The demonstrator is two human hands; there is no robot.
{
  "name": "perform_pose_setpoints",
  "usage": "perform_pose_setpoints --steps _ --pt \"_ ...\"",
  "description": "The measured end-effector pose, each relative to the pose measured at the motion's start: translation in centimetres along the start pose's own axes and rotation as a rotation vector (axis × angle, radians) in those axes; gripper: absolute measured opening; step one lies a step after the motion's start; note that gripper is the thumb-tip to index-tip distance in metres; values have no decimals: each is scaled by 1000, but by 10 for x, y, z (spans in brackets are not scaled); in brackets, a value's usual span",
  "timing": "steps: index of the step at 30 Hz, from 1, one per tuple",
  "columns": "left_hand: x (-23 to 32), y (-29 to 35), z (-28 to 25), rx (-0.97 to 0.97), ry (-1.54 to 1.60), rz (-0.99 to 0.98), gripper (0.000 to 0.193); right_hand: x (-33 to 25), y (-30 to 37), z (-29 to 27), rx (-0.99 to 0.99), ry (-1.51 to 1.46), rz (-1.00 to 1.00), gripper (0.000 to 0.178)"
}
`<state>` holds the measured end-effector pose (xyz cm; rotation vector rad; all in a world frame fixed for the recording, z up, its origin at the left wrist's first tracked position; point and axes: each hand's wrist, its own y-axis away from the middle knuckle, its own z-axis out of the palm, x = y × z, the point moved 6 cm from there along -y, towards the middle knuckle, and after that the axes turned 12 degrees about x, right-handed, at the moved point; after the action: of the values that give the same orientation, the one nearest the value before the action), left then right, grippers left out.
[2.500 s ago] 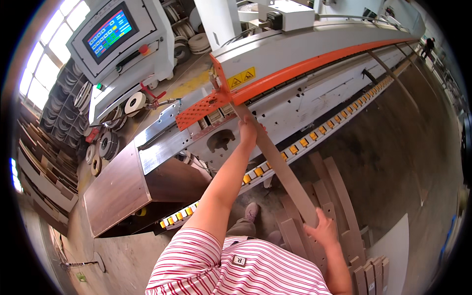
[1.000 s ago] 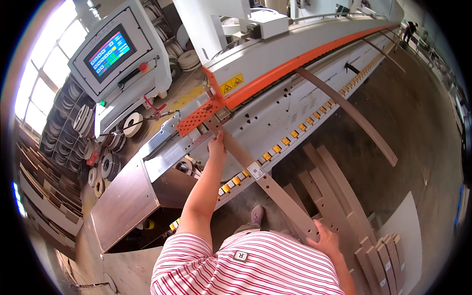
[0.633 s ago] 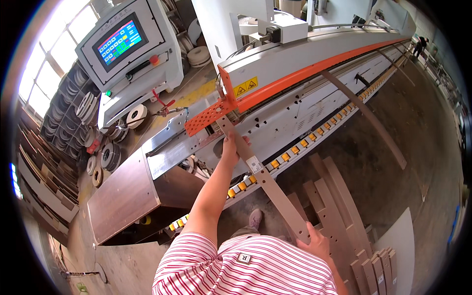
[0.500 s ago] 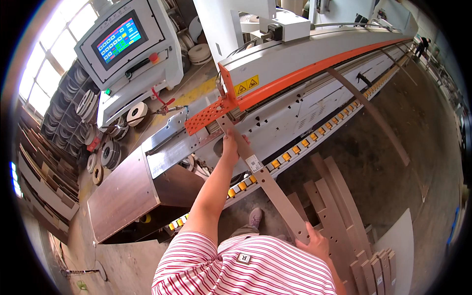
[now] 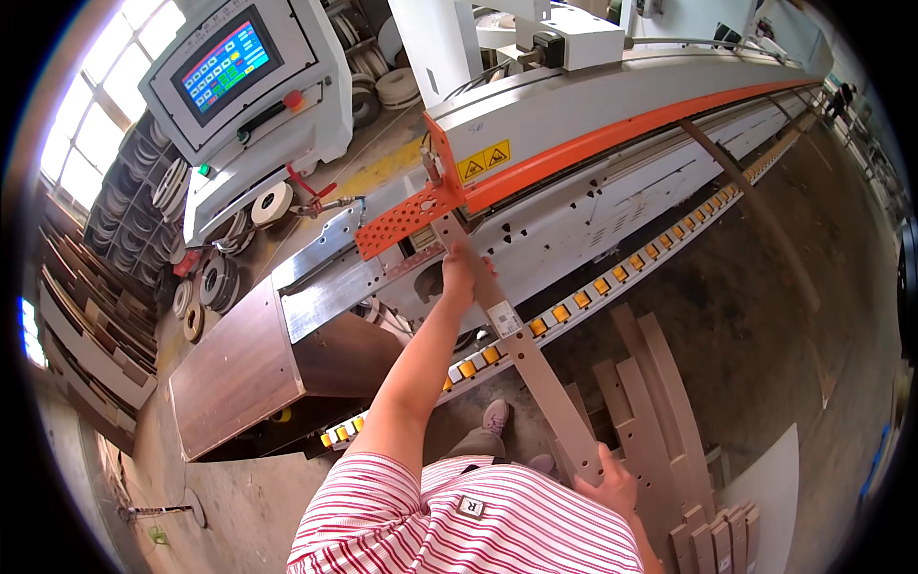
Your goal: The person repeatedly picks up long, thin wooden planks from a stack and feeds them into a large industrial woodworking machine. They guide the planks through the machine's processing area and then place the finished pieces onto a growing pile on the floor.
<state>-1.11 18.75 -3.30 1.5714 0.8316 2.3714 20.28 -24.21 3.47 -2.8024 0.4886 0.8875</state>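
Both my hands grip one long, narrow grey-brown board (image 5: 545,378) with small drilled holes and a white label (image 5: 504,319). My left hand (image 5: 460,274) is closed round it near its far end, its fingers partly hidden behind the board. That far end reaches the perforated orange guard plate (image 5: 406,222) at the machine's infeed. At the near end, beside my body, my right hand (image 5: 610,480) is wrapped round the edge. The board slants from the machine down to the right, above the strip of yellow rollers (image 5: 559,313).
Another long board (image 5: 755,196) sticks out from the machine (image 5: 612,110) farther along. Stacked boards (image 5: 660,411) stand by my right side. A control panel with a lit screen (image 5: 228,72) is at upper left, edging rolls (image 5: 273,204) below it. A brown cabinet-like box (image 5: 239,378) stands left.
The board farther along has travelled right along the machine. My held board has shifted slightly right at its far end, with both hands still on it. The view has turned a little.
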Motion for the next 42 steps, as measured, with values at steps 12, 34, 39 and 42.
perform_pose_setpoints --steps 12,34,39,42 --pt "-44 -29 116 -26 11 -110 48 50 -49 -36 67 48 80 74" --pt "-96 192 10 -749 -719 687 34 303 228 -142 199 818 775 43" --pt "-149 250 6 -1052 -879 201 31 197 163 -138 107 632 559 43" --pt "-177 330 17 -1121 -815 -205 29 107 108 -103 211 184 253 45"
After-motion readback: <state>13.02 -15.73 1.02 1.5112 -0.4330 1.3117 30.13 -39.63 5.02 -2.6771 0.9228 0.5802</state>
